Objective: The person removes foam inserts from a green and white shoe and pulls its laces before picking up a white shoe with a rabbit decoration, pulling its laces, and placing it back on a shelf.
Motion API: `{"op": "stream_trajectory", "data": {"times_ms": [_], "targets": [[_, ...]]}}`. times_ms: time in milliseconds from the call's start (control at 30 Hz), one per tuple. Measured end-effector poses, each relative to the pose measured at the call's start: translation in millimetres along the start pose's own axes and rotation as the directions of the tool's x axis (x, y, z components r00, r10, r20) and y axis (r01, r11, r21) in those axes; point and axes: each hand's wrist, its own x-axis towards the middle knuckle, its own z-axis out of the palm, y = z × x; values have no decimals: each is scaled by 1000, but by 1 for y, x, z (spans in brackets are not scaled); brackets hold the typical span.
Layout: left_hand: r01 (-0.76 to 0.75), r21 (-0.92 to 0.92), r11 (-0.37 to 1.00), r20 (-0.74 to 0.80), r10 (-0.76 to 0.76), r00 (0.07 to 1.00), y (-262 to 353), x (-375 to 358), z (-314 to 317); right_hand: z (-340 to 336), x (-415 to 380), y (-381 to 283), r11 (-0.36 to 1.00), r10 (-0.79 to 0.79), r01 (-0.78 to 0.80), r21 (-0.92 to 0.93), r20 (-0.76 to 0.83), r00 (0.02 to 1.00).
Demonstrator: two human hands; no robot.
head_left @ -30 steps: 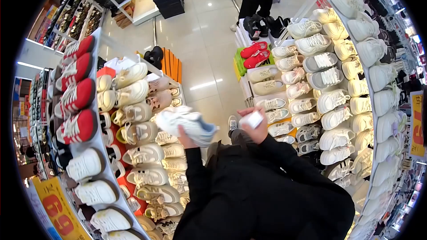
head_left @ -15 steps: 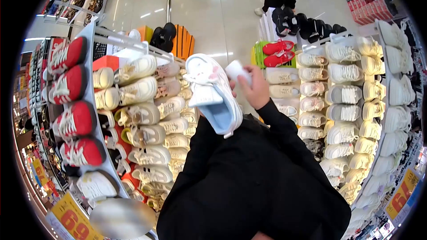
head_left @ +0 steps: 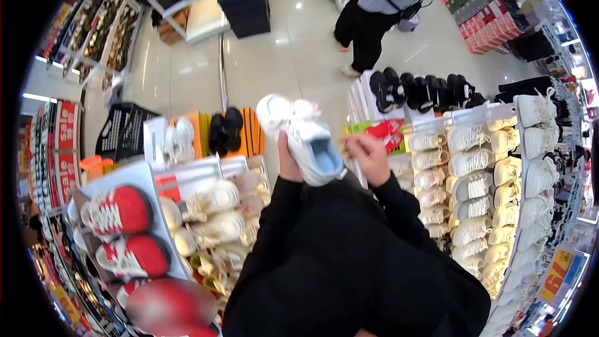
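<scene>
In front of my body a white sneaker (head_left: 296, 131) with a pale blue lining is tilted, toe up and to the left. My left hand (head_left: 288, 161) is closed round its left side, partly hidden by the shoe. Just right of the sneaker's opening, my right hand (head_left: 370, 157) is raised, apart from the shoe. Its fingers are curled together, and whatever they may hold is hidden. A pair of red shoes (head_left: 388, 133) lies beyond this hand.
White and cream shoes (head_left: 471, 162) fill the right rack, with more light shoes (head_left: 218, 228) on the left. Red sneakers (head_left: 128, 211) stand at the left rack's edge. Black shoes (head_left: 424, 92) line the far end. A person in black trousers (head_left: 365, 34) is in the aisle.
My view has tilted up and shifted. The sneaker has turned, and my left hand now shows at its side. The white block in my right hand no longer shows. The person ahead is more fully in view.
</scene>
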Motion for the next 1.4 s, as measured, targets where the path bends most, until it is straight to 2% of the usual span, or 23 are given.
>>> {"op": "stream_trajectory", "data": {"times_ms": [67, 133, 167, 200, 233, 267, 300, 400, 433, 500, 567, 633, 700, 733, 767, 900, 1000, 1033, 1133, 1200, 1267, 1333, 1400], "targets": [[-144, 202, 969, 120, 121, 985, -3, 22, -40, 17, 9, -3, 965, 115, -144, 220, 136, 984], [-395, 499, 772, 195, 344, 919, 10, 14, -24, 12, 29, 6, 965, 148, -196, 176, 254, 956], [-467, 538, 701, 250, 397, 883, 18, 11, -16, 3, 41, 16, 886, 221, -345, 311, 370, 902], [-539, 568, 622, 305, 449, 840, 24, 12, -10, -1, 49, 9, 848, 295, -444, 288, 439, 848], [-518, 686, 510, 330, 416, 847, 28, 16, -10, -3, 53, 4, 767, 323, -540, 346, 519, 791], [-587, 682, 435, 393, 459, 797, 26, 26, -19, -3, 55, 1, 670, 335, -631, 390, 600, 727], [-650, 671, 356, 453, 497, 740, 24, 35, -28, -1, 60, 2, 581, 344, -676, 454, 615, 709], [-688, 720, 93, 590, 440, 677, 37, 58, 13, -6, 80, 13, 322, 342, -736, 596, 652, 677], [-692, 722, 3, 627, 421, 656, 39, 67, 30, -12, 90, 19, 302, 340, -741, 600, 658, 672], [-725, 689, -26, 661, 434, 612, 40, 89, 61, -15, 115, 46, 273, 383, -718, 640, 612, 692], [-740, 672, 16, 659, 442, 608, 40, 118, 82, -16, 145, 63, 180, 536, -688, 703, 516, 668], [-764, 642, 69, 672, 430, 603, 39, 148, 100, -26, 180, 53, 67, 540, -688, 722, 554, 634], [-810, 582, -70, 778, 339, 529, 48, 177, 120, -54, 201, 61, 21, 209, -722, 692, 703, 680], [-786, 618, -14, 742, 341, 578, 45, 190, 130, -69, 211, 64, 13, -36, -736, 677, 736, 676], [-758, 651, 42, 703, 342, 623, 43, 203, 140, -78, 221, 64, -23, -64, -707, 706, 705, 706], [-691, 701, 176, 618, 333, 712, 32, 247, 168, -117, 255, 51, -26, 63, -716, 698, 716, 695], [-671, 701, 241, 580, 355, 733, 26, 273, 170, -133, 274, 37, 5, 102, -720, 694, 716, 690], [-661, 707, 252, 562, 368, 741, 26, 279, 173, -136, 281, 45, -32, 52, -728, 685, 728, 683], [-592, 721, 360, 456, 396, 797, 30, 289, 198, -143, 295, 33, 56, 241, -710, 702, 680, 692], [-553, 712, 432, 404, 392, 826, 36, 300, 210, -149, 301, 42, 161, 278, -689, 707, 637, 719], [-570, 722, 392, 413, 416, 810, 41, 318, 209, -156, 311, 51, 244, 308, -655, 715, 583, 752], [-608, 745, 274, 446, 474, 759, 49, 343, 192, -165, 321, 44, 404, 436, -522, 751, 343, 832], [-625, 760, 180, 458, 533, 711, 61, 371, 174, -173, 335, 40, 599, 510, -386, 701, 37, 859]]}}
